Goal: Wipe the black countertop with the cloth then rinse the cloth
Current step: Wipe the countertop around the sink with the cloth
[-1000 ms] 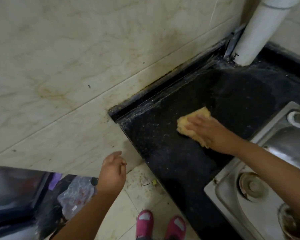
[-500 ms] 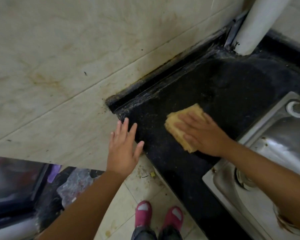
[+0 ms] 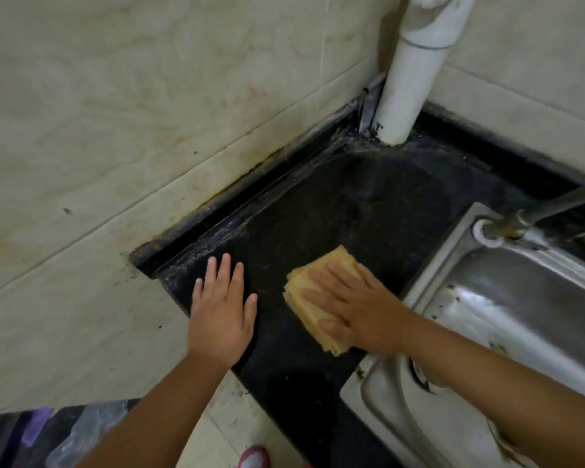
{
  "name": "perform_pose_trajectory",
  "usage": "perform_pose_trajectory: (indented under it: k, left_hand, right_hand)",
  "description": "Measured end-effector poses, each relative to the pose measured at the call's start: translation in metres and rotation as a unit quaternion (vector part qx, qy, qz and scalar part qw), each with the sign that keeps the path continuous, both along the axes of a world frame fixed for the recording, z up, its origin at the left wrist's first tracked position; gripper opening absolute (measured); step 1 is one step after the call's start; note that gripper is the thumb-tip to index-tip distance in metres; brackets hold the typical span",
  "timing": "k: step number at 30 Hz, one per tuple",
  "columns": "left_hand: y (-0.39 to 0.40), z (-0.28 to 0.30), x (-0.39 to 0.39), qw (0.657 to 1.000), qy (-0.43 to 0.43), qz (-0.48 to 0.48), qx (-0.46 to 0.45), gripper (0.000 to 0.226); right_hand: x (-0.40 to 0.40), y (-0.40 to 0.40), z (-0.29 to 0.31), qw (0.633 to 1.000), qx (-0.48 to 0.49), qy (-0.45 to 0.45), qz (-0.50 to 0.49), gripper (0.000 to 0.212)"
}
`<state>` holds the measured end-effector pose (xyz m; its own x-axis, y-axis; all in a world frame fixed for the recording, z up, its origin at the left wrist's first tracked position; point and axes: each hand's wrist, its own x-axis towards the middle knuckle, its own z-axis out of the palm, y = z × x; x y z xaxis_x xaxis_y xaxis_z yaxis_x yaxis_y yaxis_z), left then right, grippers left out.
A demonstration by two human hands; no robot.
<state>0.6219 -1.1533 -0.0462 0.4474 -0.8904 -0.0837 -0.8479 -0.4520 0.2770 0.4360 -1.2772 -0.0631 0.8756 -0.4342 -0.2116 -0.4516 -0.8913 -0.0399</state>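
Cloth flat under your right hand, near the counter's front edge beside the sink.

Your right hand (image 3: 355, 307) lies on the folded yellow cloth (image 3: 313, 295) with fingers straight and spread, pressing it onto the black counter (image 3: 368, 211) rather than gripping it. The cloth sticks out past your fingertips toward the wall side of the counter, and its long axis runs from the front edge back toward the corner where the white pipe (image 3: 409, 86) stands. Your left hand (image 3: 222, 312) rests flat just beside it at the counter's wall-side edge, fingers straight and a little apart, holding nothing. The right hand is the one on the cloth, so it likely makes the next stroke, into the dusty stretch toward the back corner. The sink (image 3: 520, 319) for rinsing lies just beside that wrist.
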Motion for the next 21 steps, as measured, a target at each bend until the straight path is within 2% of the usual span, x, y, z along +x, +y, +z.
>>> perform_pose_trajectory:
  k: [3,5,7,11,14,16,21]
  left_hand:
    - [-0.018,0.005,-0.007,0.999,0.014,-0.024,0.032,0.053]
    - [-0.032,0.008,-0.013,0.999,0.032,-0.038,0.016,0.059]
    - [-0.049,0.01,-0.017,0.998,0.027,-0.055,0.033,0.06]
    - [-0.1,0.014,-0.022,0.995,-0.017,-0.076,0.067,0.053]
    - [-0.131,0.012,-0.031,0.992,-0.014,-0.102,0.07,0.054]
    - [-0.146,0.008,-0.034,0.99,-0.018,-0.117,0.078,0.054]
    - [-0.171,-0.008,-0.032,0.986,-0.012,-0.136,0.097,0.051]
  right_hand:
    - [-0.028,-0.069,0.013,0.993,-0.015,0.054,-0.104,0.091]
    - [-0.044,-0.112,0.017,0.963,0.052,0.06,-0.257,0.077]
    - [-0.051,-0.144,0.017,0.939,0.025,0.041,-0.342,0.058]
    - [-0.04,-0.181,0.023,0.874,0.074,0.047,-0.478,0.056]
    - [-0.029,-0.2,0.025,0.842,0.073,0.034,-0.534,0.059]
    - [-0.017,-0.205,0.023,0.846,0.068,0.027,-0.527,0.058]
    - [0.025,-0.194,0.015,0.928,0.069,0.007,-0.367,0.051]
